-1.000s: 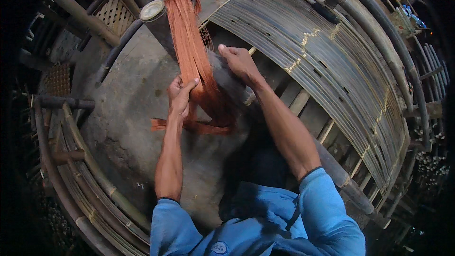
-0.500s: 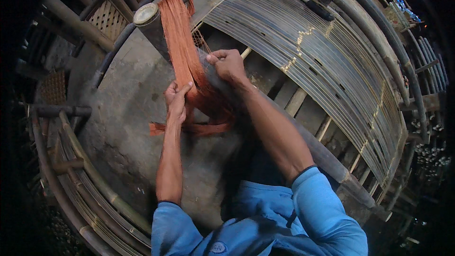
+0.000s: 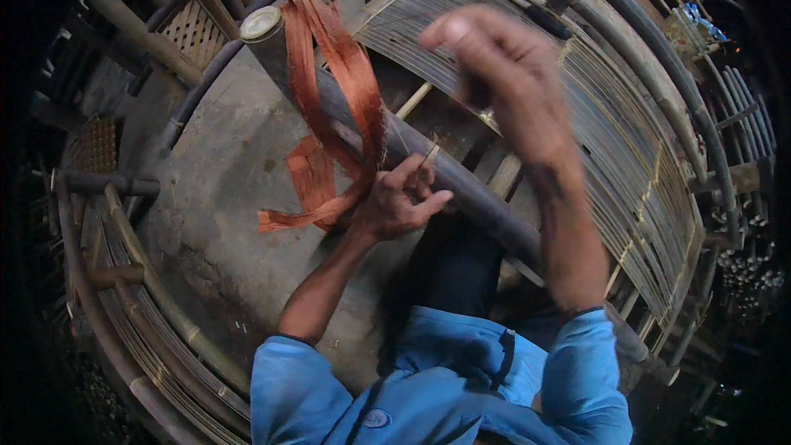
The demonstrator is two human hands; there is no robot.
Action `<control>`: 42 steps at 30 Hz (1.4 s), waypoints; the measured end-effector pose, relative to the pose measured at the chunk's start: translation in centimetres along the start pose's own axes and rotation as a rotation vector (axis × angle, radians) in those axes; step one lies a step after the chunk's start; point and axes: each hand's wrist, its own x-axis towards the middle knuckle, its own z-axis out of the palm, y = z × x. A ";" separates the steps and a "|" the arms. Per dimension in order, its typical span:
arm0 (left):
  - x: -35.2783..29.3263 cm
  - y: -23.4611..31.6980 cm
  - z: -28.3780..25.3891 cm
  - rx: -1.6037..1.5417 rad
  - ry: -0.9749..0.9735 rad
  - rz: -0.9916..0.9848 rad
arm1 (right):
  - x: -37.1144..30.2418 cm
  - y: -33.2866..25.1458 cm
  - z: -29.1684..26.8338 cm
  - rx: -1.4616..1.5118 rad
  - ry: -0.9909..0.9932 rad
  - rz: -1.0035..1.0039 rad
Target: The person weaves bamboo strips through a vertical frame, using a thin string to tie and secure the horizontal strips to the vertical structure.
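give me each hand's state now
Left hand: partly curled by the orange fibre; grip can't be told.
Right hand: blurred, fingers bent; can't tell if holding anything.

R hand (image 3: pixel 512 66) blurred, grip unclr

One fisheye looks down from above both hands (image 3: pixel 394 204) (image 3: pixel 519 78).

The fibre strip (image 3: pixel 360 78) is rust-orange, the shirt (image 3: pixel 437 354) blue, the lattice panel (image 3: pixel 194 35) diamond-patterned tan.
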 end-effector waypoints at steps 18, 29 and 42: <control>0.8 12.7 -6.7 0.323 0.166 0.366 | -20.3 -10.8 -9.8 -1.236 0.057 0.192; 6.6 1.1 -3.7 0.674 0.107 0.424 | -40.9 -17.8 -30.9 -1.520 0.987 0.200; 7.4 7.0 -6.2 1.036 0.084 0.198 | -81.9 -10.1 -50.7 -1.576 1.279 1.144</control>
